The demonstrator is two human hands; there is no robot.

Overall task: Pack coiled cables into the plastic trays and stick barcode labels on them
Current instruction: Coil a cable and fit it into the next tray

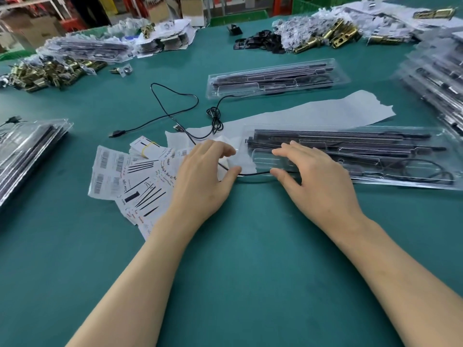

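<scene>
On the green tabletop (238, 246) your left hand (205, 176) curls loosely over the black cable (255, 173), grip unclear, your right hand (318, 181) rests spread-fingered on the clear plastic tray (426, 132), and cardboard boxes (42, 28) stand beyond the far edge.

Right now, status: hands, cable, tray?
Left hand over black cable, grip unclear. Right hand flat on clear tray, thumb at cable. Cable lies loose, outside tray. Label sheets beside left hand, not blocking.
</scene>
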